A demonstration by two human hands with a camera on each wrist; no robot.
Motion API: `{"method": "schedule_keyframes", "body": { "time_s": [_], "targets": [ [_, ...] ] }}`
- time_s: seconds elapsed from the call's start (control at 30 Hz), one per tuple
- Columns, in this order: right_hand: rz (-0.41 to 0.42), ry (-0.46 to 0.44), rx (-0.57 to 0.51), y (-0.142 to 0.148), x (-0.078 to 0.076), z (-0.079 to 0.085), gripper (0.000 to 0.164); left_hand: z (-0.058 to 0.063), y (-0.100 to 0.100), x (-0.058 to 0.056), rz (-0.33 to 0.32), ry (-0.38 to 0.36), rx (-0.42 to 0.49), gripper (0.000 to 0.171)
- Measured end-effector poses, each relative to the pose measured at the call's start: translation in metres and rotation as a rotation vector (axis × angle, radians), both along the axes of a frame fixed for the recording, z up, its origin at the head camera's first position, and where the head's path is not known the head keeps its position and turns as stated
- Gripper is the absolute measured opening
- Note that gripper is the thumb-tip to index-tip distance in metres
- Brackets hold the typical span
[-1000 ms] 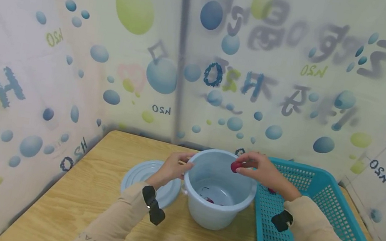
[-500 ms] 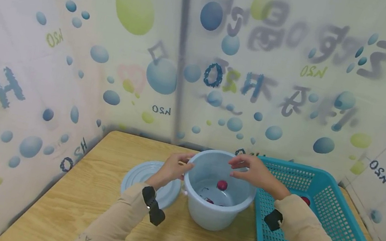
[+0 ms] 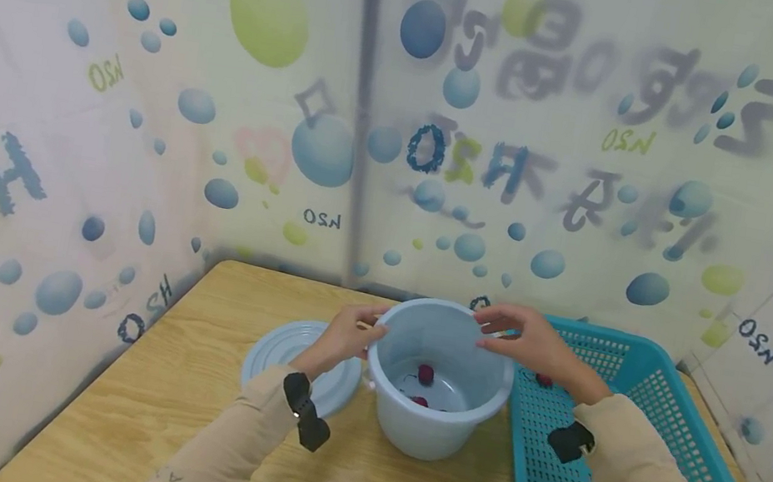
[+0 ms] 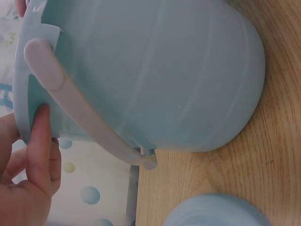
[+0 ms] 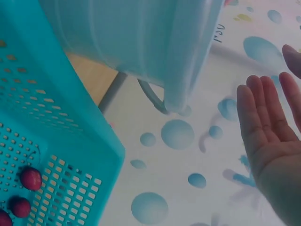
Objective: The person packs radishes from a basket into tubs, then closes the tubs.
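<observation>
My left hand [image 3: 350,336] grips the rim of a light blue bucket [image 3: 424,432] at its left side, fingers hooked under the rim beside the pale handle [image 4: 89,113] in the left wrist view. Inside the bucket, a round dark red cherry-like fruit [image 3: 426,375] lies near another red fruit [image 3: 418,400] on the bottom. My right hand [image 3: 525,343] hovers over the bucket's right rim with nothing in it; in the right wrist view its fingers [image 5: 265,108] are extended and apart. Several red fruits [image 5: 31,179], one with a thin stem, lie in the turquoise basket [image 5: 106,136].
A light blue lid [image 3: 279,346] lies on the wooden table [image 3: 183,377] left of the bucket. The perforated basket stands close along the bucket's right side, under my right forearm. A bubble-patterned curtain [image 3: 394,192] hangs behind the table.
The right hand held a red fruit over the bucket, then let it go; the fruit dropped to the bottom. That hand has since drawn back rightward. My left hand stays on the rim.
</observation>
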State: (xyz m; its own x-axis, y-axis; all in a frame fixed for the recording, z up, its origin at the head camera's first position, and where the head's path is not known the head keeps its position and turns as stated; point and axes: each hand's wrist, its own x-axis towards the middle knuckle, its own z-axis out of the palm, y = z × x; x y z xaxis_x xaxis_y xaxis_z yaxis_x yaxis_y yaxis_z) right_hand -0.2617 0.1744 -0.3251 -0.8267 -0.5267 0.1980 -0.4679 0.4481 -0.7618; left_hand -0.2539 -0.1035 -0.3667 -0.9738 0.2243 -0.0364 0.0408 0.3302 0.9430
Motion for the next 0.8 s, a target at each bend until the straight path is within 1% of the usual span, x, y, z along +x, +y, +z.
{"method": "schedule_keyframes", "body": {
  "time_s": [0.17, 0.23, 0.33, 0.47, 0.57, 0.67, 0.77, 0.8],
  "targets": [
    [-0.04, 0.038, 0.0, 0.018, 0.005, 0.01, 0.032, 0.016, 0.003, 0.013, -0.015, -0.001, -0.006, 0.04],
    [-0.055, 0.057, 0.004, 0.026, 0.007, 0.015, 0.031, 0.017, 0.003, 0.014, -0.018, 0.001, -0.009, 0.041],
    [-0.085, 0.095, 0.017, 0.039, 0.011, 0.019, 0.032, 0.013, 0.001, 0.01, -0.02, -0.002, -0.002, 0.042],
    [-0.147, 0.14, 0.051, 0.058, 0.017, 0.018, 0.033, -0.001, -0.001, 0.0, -0.016, 0.0, 0.004, 0.042],
    [-0.177, 0.153, 0.046, 0.072, 0.02, 0.011, 0.032, -0.008, -0.001, -0.005, -0.003, 0.005, -0.012, 0.04],
    [-0.207, 0.162, 0.035, 0.088, 0.022, 0.0, 0.03, -0.01, -0.001, -0.007, 0.017, -0.002, -0.027, 0.04],
    [-0.266, 0.152, 0.04, 0.108, 0.023, -0.016, 0.031, -0.01, 0.0, -0.008, 0.022, -0.005, -0.035, 0.041],
    [-0.258, 0.144, 0.005, 0.118, 0.02, -0.025, 0.029, -0.01, 0.0, -0.008, 0.023, -0.007, -0.035, 0.042]
  ]
}}
